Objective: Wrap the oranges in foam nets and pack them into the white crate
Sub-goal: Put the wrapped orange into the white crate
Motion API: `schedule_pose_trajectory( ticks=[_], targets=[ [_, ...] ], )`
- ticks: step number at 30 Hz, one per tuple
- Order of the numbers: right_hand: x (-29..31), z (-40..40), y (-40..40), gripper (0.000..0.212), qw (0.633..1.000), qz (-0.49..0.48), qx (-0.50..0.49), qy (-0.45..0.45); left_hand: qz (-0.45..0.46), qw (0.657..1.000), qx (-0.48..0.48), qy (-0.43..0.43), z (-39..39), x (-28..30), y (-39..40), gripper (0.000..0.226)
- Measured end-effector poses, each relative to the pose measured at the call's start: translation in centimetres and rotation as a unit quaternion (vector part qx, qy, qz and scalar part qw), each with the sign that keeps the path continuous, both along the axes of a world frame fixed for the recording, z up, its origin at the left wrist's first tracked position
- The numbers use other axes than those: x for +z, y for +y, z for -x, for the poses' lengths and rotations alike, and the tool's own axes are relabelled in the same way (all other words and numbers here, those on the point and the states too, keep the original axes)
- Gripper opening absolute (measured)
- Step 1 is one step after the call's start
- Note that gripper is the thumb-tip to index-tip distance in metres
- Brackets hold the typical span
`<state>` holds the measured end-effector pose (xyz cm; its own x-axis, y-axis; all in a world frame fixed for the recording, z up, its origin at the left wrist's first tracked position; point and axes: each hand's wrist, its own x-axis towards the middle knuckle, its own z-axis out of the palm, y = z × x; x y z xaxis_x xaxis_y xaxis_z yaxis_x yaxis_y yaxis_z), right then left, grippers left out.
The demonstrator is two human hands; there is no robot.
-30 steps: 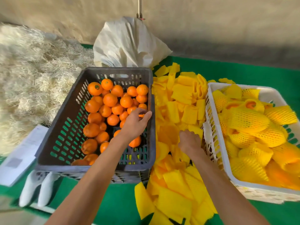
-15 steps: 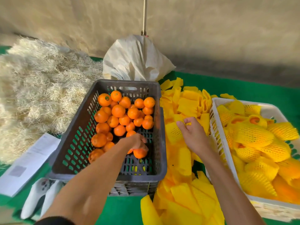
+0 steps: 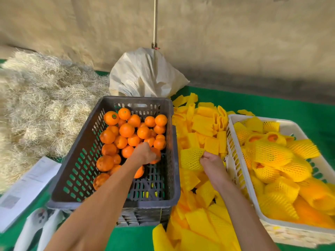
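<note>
Now left hand [image 3: 145, 154] grips an orange [image 3: 156, 155] underneath; right hand [image 3: 210, 161] pinches a foam net [image 3: 191, 159].

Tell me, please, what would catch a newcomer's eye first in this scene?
Most striking is the dark grey crate of bare oranges at centre, where the left hand grips one orange. Just right of it, the right hand pinches a yellow foam net above the loose pile of nets. At far right, the white crate holds net-wrapped oranges.
</note>
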<state>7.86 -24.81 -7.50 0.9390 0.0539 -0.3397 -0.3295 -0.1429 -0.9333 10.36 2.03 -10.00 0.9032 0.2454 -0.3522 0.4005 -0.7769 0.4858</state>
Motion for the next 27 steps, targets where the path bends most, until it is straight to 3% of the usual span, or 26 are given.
schedule_pose_trajectory(
  ticks=[4, 6, 7, 8, 10, 12, 15, 20, 22, 25, 27],
  targets=[
    [1.3, 0.2, -0.4, 0.029, 0.991, -0.048, -0.108, -0.059, 0.21, 0.949, 0.14, -0.189, 1.4, 3.4, -0.7, 0.049],
    [2.4, 0.2, -0.6, 0.023, 0.988, -0.055, -0.128, -0.066, 0.285, 0.921, 0.139, -0.226, 2.8, 5.3, -1.7, 0.04],
    [3.1, 0.1, -0.6, 0.022, 0.988, -0.069, -0.127, -0.052, 0.323, 0.908, 0.126, -0.236, 3.4, 6.1, -2.4, 0.05],
    [3.6, -0.1, -0.5, 0.021, 0.987, -0.1, -0.121, -0.031, 0.361, 0.892, 0.114, -0.246, 4.0, 6.9, -3.2, 0.057],
    [4.5, -0.4, -0.4, 0.026, 0.976, -0.193, -0.097, -0.012, 0.409, 0.866, 0.084, -0.275, 5.3, 8.5, -4.7, 0.046],
    [5.1, -0.8, -0.5, 0.029, 0.962, -0.266, -0.05, -0.035, 0.447, 0.844, 0.067, -0.29, 6.1, 10.0, -6.3, 0.037],
    [5.4, -0.3, -0.7, 0.035, 0.952, -0.3, 0.0, -0.06, 0.491, 0.813, 0.056, -0.307, 6.6, 11.4, -7.8, 0.029],
    [6.3, 0.9, -0.9, 0.026, 0.955, -0.273, 0.004, -0.112, 0.542, 0.758, 0.081, -0.353, 6.6, 13.1, -8.5, 0.05],
    [7.0, 1.6, -0.8, 0.025, 0.95, -0.293, 0.01, -0.107, 0.541, 0.754, 0.087, -0.363, 6.4, 13.5, -8.3, 0.056],
    [7.5, 2.3, -0.7, 0.036, 0.962, -0.247, 0.041, -0.11, 0.524, 0.761, 0.083, -0.373, 6.1, 14.1, -8.4, 0.059],
    [7.4, 2.3, -0.4, 0.047, 0.97, -0.202, 0.073, -0.118, 0.552, 0.747, 0.09, -0.361, 6.1, 14.3, -8.6, 0.059]
  ],
)
